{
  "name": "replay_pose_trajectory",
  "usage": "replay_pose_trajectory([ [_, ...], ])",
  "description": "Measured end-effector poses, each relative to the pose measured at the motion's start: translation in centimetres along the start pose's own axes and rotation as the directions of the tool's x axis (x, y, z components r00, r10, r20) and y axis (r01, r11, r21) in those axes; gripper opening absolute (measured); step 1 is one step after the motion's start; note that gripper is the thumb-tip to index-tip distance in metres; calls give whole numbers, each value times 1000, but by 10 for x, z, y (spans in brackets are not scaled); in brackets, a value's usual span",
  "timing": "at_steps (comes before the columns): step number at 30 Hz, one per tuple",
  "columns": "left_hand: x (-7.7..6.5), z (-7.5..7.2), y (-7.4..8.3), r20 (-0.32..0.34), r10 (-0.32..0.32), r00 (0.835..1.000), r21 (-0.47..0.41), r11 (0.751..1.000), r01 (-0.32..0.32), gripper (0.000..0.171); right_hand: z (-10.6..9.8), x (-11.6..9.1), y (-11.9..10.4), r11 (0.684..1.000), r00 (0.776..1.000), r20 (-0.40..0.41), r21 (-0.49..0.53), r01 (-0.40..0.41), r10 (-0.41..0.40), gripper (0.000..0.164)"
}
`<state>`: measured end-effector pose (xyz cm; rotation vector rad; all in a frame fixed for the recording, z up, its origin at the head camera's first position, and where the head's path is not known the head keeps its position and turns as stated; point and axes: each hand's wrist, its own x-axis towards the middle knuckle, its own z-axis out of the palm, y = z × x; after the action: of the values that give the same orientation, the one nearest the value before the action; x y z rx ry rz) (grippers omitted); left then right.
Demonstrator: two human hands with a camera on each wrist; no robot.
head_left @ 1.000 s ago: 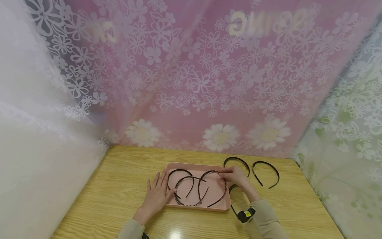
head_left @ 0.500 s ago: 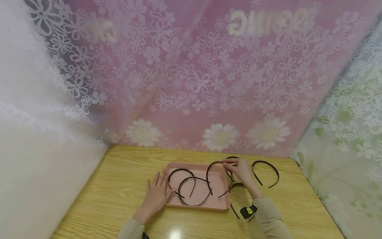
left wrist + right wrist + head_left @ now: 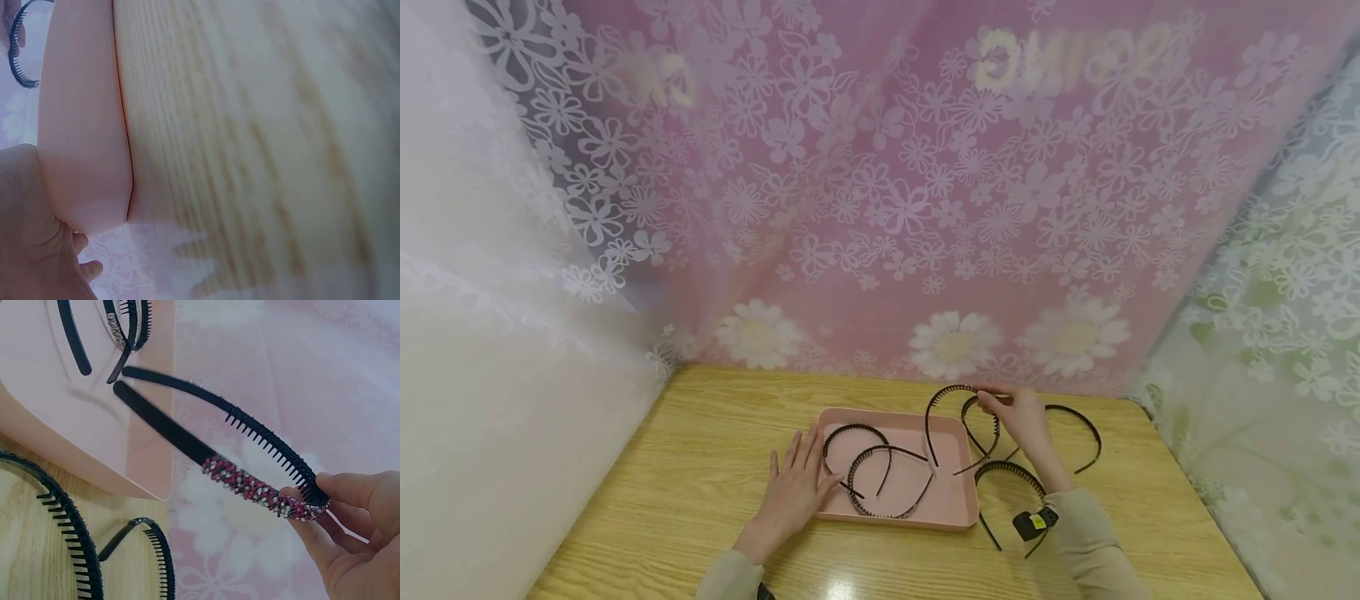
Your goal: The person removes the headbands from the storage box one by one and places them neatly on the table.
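Observation:
My right hand (image 3: 1026,425) pinches a black toothed headband (image 3: 250,487) at its curved top, holding it up over the back right corner of the pink tray (image 3: 953,504). Pink and silver stones cover one side of the band, and its two ends point down toward the tray. At the tray's left side rests my left hand (image 3: 792,492), fingers spread and straight, the thumb over the rim. The left wrist view shows this palm (image 3: 28,231) against the tray's outer wall (image 3: 84,125). Two overlapping headbands lie inside the tray, one a toothed headband (image 3: 854,427) at the back left.
Right of the tray, a toothed headband (image 3: 1011,464) lies on the wooden table (image 3: 715,433). Another headband (image 3: 1093,429) sits farther right, partly behind my right hand, and a third lies behind the held one. A pink floral curtain (image 3: 880,208) hangs behind the table.
My right hand has lifted the stone-covered headband out of the tray, moving it up and to the right. The headbands left in the tray have shifted slightly right; my left hand stays put.

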<state>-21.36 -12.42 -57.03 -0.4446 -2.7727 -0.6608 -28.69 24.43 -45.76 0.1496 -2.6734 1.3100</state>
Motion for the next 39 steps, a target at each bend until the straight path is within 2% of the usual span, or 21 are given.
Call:
replay_pose_trajectory([
  [5, 1, -3, 3, 21, -21, 1000, 12, 1000, 21, 78, -4, 1, 4, 999, 1000, 14, 50, 18, -19, 30],
  [11, 3, -5, 4, 62, -54, 997, 46, 998, 51, 78, -9, -1, 6, 992, 998, 58, 123, -7, -1, 34],
  [18, 3, -6, 4, 62, -55, 997, 39, 998, 53, 79, -13, -4, 6, 988, 996, 84, 146, -49, 37, 37],
  [30, 2, -6, 4, 61, -53, 997, 36, 998, 51, 79, -23, -10, 10, 974, 995, 95, 222, -45, 24, 39],
  [39, 2, -8, 5, 64, -55, 996, 38, 998, 53, 78, -31, -14, 23, 980, 996, 90, 199, -26, 8, 41],
])
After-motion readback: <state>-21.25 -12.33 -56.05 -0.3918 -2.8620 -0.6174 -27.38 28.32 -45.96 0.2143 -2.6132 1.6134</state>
